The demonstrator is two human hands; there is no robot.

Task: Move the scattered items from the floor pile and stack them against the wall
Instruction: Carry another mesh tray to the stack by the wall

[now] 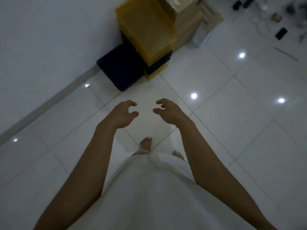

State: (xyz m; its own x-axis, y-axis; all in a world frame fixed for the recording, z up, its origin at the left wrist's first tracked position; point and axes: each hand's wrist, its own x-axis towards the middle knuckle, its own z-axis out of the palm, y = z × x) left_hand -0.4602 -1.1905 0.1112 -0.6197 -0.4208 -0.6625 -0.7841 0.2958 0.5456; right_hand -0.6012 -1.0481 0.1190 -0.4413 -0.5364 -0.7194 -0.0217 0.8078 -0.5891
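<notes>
**Both hands empty above the tiled floor, stack at the wall ahead**

You look down on a floor [216, 113] of glossy white tiles with thin dark grout lines; round ceiling lights show as bright spots on it. A plain white wall [41, 39] runs along the left and meets the floor at a pale skirting strip. Against that wall stands the stack [147, 30] of yellow trays, with darker trays between its lower layers. A dark blue tray [121, 67] lies flat on the floor, touching the stack's near side. A cardboard box [187, 25] stands just behind the stack. The pile [272, 19] of scattered small items, blurred, lies on the floor at upper right, well apart from the stack. Your left hand [123, 114] and right hand [167, 112] hang in mid-air near each other, fingers loosely curled, each grip released and holding nothing. Your bare feet stand on the tiles below them.
</notes>
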